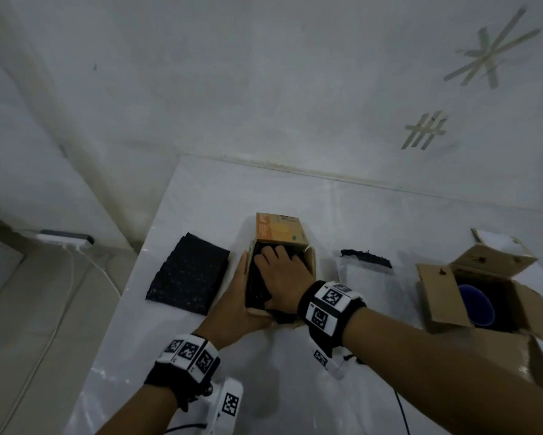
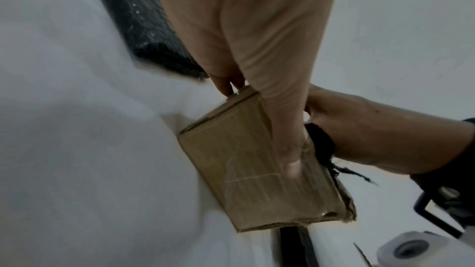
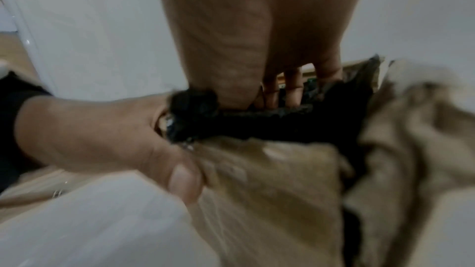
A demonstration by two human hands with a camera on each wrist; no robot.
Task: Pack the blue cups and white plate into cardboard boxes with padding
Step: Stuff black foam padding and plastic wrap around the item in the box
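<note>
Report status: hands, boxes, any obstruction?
Left hand steadies small box. Right hand presses black padding in. Blue cup boxed right. Nothing blocking.

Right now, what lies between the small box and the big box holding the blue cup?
In the head view: a clear bag with a black padding strip at its far end, on the table.

No words, brands or numbers are showing clearly enough to read. The orange flap (image 1: 278,231) of the small box (image 1: 309,262), standing up just beyond the fingers of the right hand (image 1: 282,279), is carrying pale print that is blurring out. The white tags (image 1: 330,301) on the wristbands are showing only black square code patterns, no letters
</note>
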